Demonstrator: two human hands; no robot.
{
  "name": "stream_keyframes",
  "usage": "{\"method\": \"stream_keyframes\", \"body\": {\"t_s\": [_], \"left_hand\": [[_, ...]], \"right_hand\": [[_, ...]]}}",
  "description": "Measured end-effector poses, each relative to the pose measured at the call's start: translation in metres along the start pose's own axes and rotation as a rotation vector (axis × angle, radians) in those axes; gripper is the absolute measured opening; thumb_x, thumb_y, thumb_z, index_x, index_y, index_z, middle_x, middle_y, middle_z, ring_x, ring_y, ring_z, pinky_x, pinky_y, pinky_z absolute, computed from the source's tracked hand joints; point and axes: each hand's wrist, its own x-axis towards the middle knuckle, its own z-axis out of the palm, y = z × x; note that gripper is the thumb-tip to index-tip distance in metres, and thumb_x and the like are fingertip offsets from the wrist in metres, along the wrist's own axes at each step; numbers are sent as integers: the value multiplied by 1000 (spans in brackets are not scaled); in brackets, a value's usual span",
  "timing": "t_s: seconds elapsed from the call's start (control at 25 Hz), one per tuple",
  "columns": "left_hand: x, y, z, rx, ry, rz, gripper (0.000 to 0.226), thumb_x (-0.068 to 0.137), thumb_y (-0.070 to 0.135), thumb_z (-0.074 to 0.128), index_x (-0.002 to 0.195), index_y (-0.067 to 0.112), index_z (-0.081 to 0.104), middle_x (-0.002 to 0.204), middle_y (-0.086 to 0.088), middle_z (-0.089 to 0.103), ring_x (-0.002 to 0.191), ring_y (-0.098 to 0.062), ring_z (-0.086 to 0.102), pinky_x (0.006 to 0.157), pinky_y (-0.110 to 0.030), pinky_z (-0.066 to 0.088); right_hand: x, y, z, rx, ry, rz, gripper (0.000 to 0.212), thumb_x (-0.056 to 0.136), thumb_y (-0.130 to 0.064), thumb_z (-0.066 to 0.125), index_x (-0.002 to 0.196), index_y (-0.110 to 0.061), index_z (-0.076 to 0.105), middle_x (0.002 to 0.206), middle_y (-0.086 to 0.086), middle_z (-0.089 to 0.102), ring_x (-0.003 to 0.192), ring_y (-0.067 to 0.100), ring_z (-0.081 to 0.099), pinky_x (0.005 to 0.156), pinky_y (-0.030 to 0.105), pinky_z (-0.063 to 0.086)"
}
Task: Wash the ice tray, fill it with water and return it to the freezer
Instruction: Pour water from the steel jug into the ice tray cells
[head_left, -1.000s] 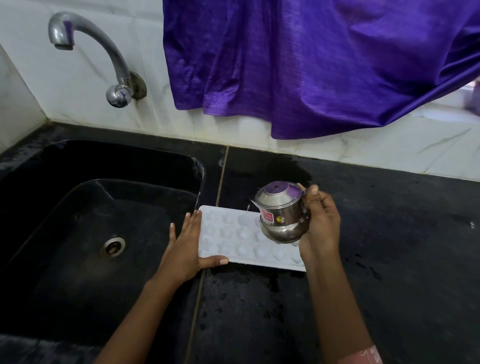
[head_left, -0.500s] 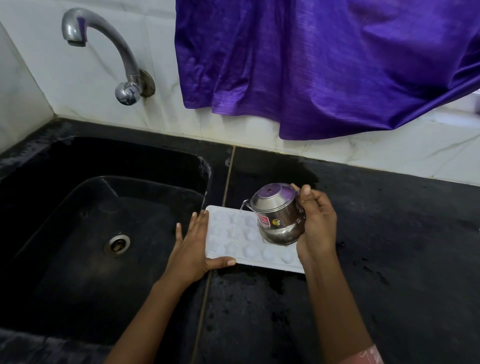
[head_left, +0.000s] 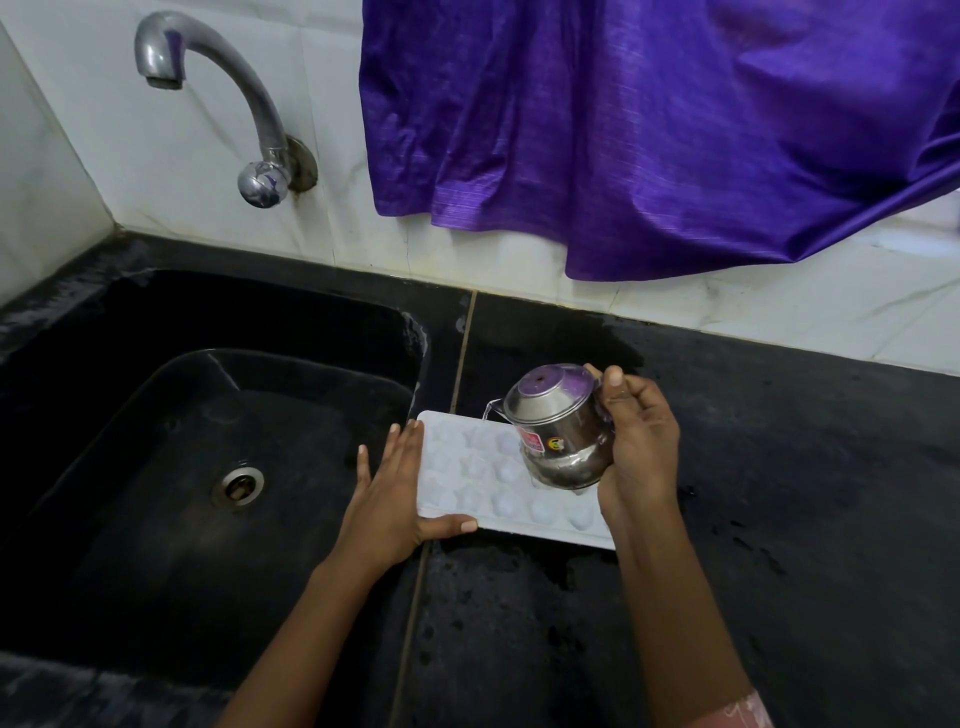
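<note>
A white ice tray (head_left: 480, 475) lies flat on the black counter just right of the sink. My left hand (head_left: 389, 499) steadies its left end, fingers flat against the edge and thumb under the near corner. My right hand (head_left: 636, 447) grips a small steel jug (head_left: 558, 428) tipped toward the left above the tray's right half. A thin stream of water runs from its spout onto the tray. The tray's right end is hidden behind the jug and my hand.
The black sink (head_left: 130, 415) with its drain (head_left: 239, 486) fills the left. A steel tap (head_left: 218, 93) juts from the white tiled wall. A purple cloth (head_left: 649, 130) hangs over the back wall. The wet black counter (head_left: 805, 519) stretches right.
The jug has tipped a little further and its spout has shifted slightly left over the tray. My left hand keeps its hold on the tray's end.
</note>
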Motion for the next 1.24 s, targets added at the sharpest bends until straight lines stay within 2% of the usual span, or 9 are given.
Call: {"method": "stream_keyframes", "body": {"t_s": [0.48,0.68,1.0,1.24], "left_hand": [[0,0,0,11,1,-3,146,34,101,24,149,16,-8,158,4,-6,137,-1,-19,107,-33,-23],[-1,2,-1,3,6,-1,147,33,101,23,148,15,-8,158,4,-5,137,-1,-19,107,-32,-23],[-2,3,-2,6,14,0,148,32,102,21,148,15,-9,157,5,-8,137,-2,-22,107,-32,-23],[-1,2,-1,10,23,3,147,34,102,21,148,14,-7,157,4,-8,138,-3,-22,108,-30,-23]], "right_hand": [[0,3,0,27,0,15,10,86,-16,59,77,-13,57,92,4,69,82,6,68,71,20,54],[3,5,-1,146,-2,64,13,78,-25,62,77,-13,57,86,0,73,87,12,68,82,30,54],[0,6,11,107,-38,90,10,87,-18,57,80,-12,58,91,2,71,86,12,68,84,32,54],[-2,9,19,63,-67,77,8,88,-14,57,83,-9,59,93,5,69,81,7,68,75,21,56]]}}
